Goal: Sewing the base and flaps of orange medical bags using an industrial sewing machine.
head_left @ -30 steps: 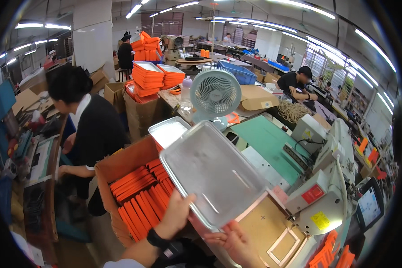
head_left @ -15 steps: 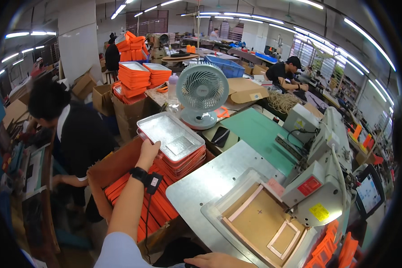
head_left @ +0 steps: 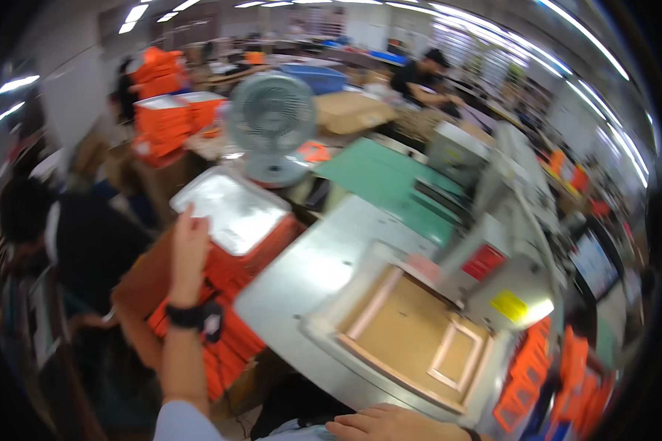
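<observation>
My left hand (head_left: 193,235) is at the near left edge of a silver tray (head_left: 228,213) topping an orange-sided stack; blur hides whether its fingers grip. The stack stands in a cardboard box (head_left: 136,309) holding orange pieces (head_left: 224,360). My right hand (head_left: 375,422) rests at the lower edge, fingers flat and loosely extended. Above it, a clear template with a tan board inset (head_left: 390,345) lies on the metal plate (head_left: 294,279) of a grey machine (head_left: 507,287).
A fan (head_left: 271,121) stands behind the trays, near more orange stacks (head_left: 162,125), a blue crate (head_left: 312,77) and a green mat (head_left: 375,169). A screen (head_left: 594,261) is at right. A co-worker (head_left: 88,242) bends at left; another (head_left: 412,81) sits behind the machine.
The tray held in both hands a second earlier now rests on the stack. My right hand has withdrawn to the lower edge. The view has shifted, with the scene sliding left.
</observation>
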The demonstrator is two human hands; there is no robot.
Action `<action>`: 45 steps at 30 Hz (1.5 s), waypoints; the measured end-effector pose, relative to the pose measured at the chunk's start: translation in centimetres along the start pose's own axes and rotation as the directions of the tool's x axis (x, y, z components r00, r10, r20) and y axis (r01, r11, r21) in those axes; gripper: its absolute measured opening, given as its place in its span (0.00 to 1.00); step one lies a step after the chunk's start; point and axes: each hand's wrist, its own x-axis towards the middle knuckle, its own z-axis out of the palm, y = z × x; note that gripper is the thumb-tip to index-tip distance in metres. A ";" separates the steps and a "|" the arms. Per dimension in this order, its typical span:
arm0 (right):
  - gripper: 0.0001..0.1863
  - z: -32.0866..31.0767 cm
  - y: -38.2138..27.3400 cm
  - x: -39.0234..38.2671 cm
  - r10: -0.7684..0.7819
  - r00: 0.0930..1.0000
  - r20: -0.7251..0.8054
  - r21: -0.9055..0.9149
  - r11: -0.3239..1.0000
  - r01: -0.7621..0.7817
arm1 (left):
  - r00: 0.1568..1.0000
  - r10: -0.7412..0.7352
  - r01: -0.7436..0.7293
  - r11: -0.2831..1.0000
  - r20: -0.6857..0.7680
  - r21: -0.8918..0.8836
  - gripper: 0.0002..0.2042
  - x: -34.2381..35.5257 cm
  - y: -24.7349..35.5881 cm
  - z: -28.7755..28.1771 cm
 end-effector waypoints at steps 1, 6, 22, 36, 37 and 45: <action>0.16 -0.2 1.0 -0.2 -0.056 0.998 0.041 0.016 0.998 0.056 | 0.997 0.051 -0.045 0.992 0.053 -0.116 0.24 -3.0 2.7 -0.8; 0.18 -0.4 0.3 -6.3 0.083 0.997 0.004 0.041 0.996 -0.083 | 0.344 0.137 0.318 0.914 0.929 -0.253 0.26 -12.7 10.6 6.0; 0.19 5.9 4.7 -29.7 0.689 0.074 -0.721 0.205 0.314 -0.927 | -0.399 -0.145 -0.858 0.407 0.905 -0.313 0.33 -17.7 4.3 25.0; 0.30 6.2 8.9 -30.2 0.727 0.119 -0.677 0.164 0.306 -0.938 | 0.096 0.115 -0.944 0.326 0.989 0.053 0.26 -12.1 5.3 21.6; 0.29 6.3 9.2 -30.4 0.745 0.104 -0.659 0.216 0.320 -0.923 | 0.105 0.155 -0.932 0.361 0.982 0.043 0.25 -12.5 5.7 21.6; 0.22 6.0 9.0 -30.6 0.807 0.044 -0.589 0.436 0.364 -0.823 | -0.301 0.174 -0.693 0.636 0.938 -0.340 0.20 -16.9 6.8 23.4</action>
